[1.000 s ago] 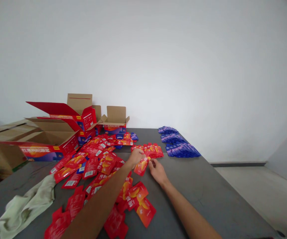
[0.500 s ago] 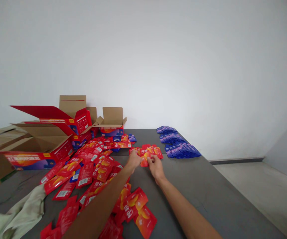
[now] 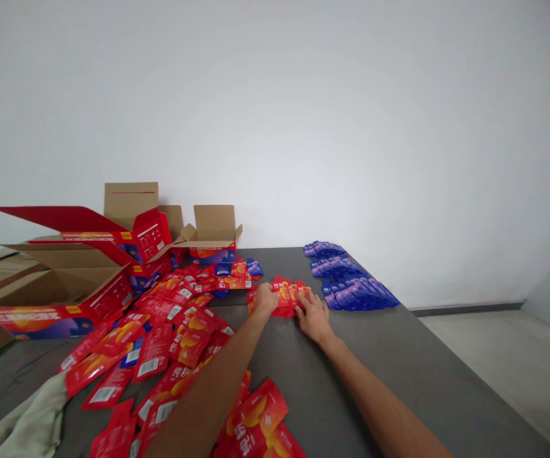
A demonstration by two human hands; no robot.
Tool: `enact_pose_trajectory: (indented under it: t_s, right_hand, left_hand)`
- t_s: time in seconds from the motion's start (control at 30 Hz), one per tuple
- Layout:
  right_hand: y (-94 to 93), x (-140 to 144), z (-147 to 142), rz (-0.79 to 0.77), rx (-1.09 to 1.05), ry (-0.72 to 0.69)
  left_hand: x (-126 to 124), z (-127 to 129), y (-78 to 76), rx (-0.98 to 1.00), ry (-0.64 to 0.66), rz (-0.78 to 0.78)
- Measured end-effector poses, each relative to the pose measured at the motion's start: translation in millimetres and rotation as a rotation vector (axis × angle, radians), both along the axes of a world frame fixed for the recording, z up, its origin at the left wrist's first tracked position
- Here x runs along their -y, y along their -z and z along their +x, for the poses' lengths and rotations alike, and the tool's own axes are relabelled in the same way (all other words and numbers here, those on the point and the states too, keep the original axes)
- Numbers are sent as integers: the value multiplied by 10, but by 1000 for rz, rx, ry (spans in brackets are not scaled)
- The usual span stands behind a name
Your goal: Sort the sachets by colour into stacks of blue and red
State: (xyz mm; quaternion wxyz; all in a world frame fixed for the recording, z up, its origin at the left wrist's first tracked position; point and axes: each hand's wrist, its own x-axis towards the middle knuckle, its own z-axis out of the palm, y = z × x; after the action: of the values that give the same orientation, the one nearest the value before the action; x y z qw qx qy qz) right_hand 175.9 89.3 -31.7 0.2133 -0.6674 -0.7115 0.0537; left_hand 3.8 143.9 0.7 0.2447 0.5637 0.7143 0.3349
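A row of overlapping red pouches (image 3: pixel 284 296) with orange fruit prints lies flat on the grey table, between my two hands. At its left part my left hand (image 3: pixel 266 300) is closed on a red pouch, its fingertips partly hidden. My right hand (image 3: pixel 314 318) rests at the right end of the row, fingers stretched out and touching the pouches. A large loose heap of red pouches (image 3: pixel 193 331) spreads to the left of the row, with a few blue ones among them. Part of that heap is hidden behind my left forearm.
Several fanned rows of blue pouches (image 3: pixel 358 292) lie at the right back by the table edge. Open red cartons (image 3: pixel 107 296) stand at the left, and a smaller open carton (image 3: pixel 212 253) at the back. A pale cloth (image 3: pixel 31 420) lies front left. A white wall (image 3: pixel 351 127) rises behind.
The red pouch held upright between my hands now lies in the row. My right hand has gone from a pinch to outstretched fingers on the pouches. The view has shifted slightly.
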Motion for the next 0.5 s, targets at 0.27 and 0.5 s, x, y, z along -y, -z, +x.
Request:
enact_pose_trajectory:
  t_s: [0.27,0.5]
  right_hand:
    - [94,-45,7,-18,-29,-36]
    - [24,51,-8,41,-38,-16]
  left_hand:
    - [127,111,-38,-171,113,-9]
    - [293,21,-47,-168,149,38]
